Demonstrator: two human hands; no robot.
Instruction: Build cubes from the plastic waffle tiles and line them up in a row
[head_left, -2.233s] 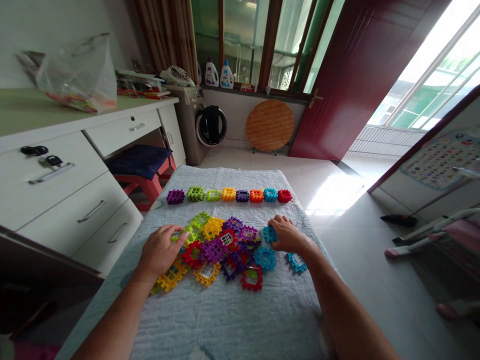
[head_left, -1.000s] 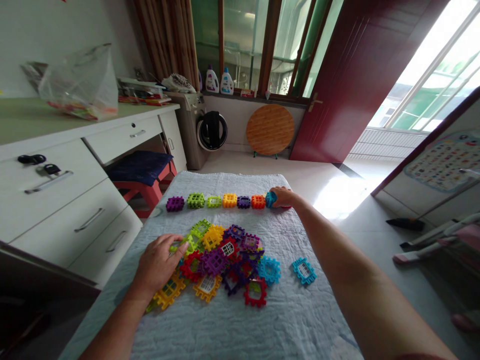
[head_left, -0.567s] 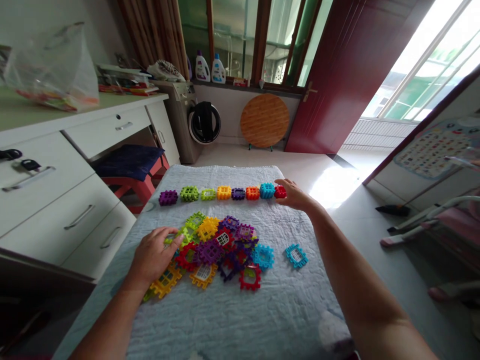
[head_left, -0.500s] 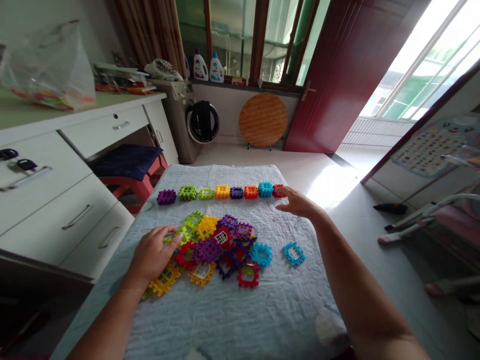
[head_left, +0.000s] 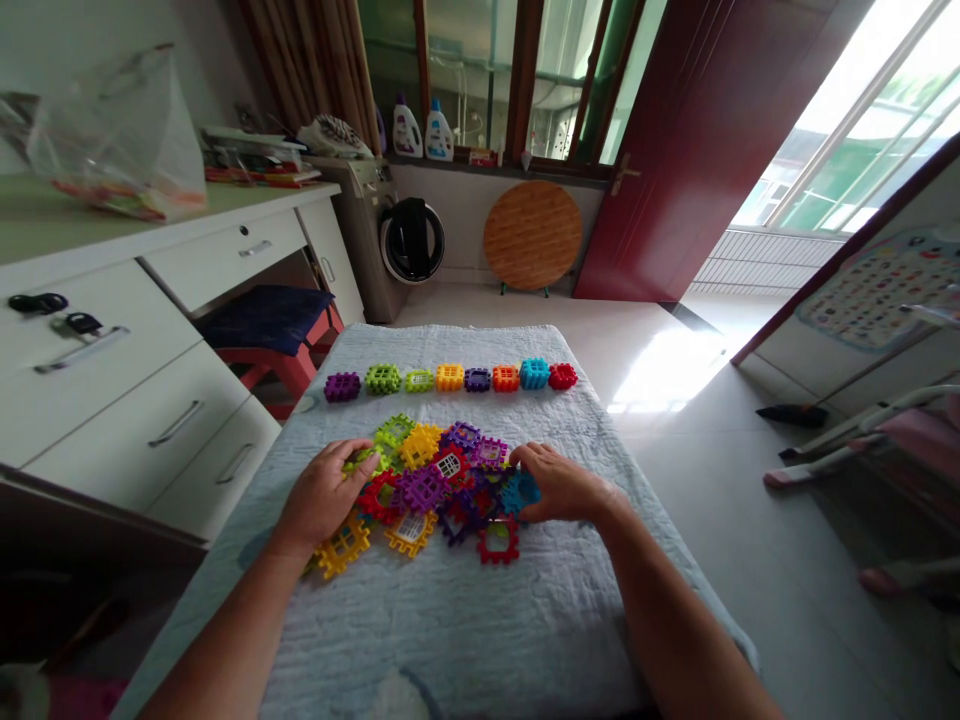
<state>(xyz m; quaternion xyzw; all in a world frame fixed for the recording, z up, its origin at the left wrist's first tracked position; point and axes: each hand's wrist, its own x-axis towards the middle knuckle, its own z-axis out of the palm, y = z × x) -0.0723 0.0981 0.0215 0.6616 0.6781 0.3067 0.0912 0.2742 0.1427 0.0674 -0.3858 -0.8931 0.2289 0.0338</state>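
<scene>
A loose pile of coloured plastic interlocking building tiles lies on the cloth, among them a purple tile (head_left: 424,488), a yellow tile (head_left: 420,446) and a red tile (head_left: 499,541). At the pile's left edge is my left hand (head_left: 322,495), thumb and fingers apart over light green tiles (head_left: 394,431). My right hand (head_left: 562,485) is at the pile's right edge, its thumb and fingers spread about a blue tile (head_left: 519,492); whether it touches the tile is unclear. Behind the pile runs a row of tile stacks, from a purple stack (head_left: 343,387) to a red stack (head_left: 562,376).
A pale blue quilted cloth (head_left: 450,630) covers the table. White drawers (head_left: 157,420) and a dark-topped stool (head_left: 262,318) stand to the left. Beyond are a washing machine (head_left: 367,230), a round wooden board (head_left: 532,235) and a red door (head_left: 660,150).
My right hand has left the red stack at the row's right end and come back to the pile. The separate blue tile is now hidden behind it. My left hand has stayed almost still.
</scene>
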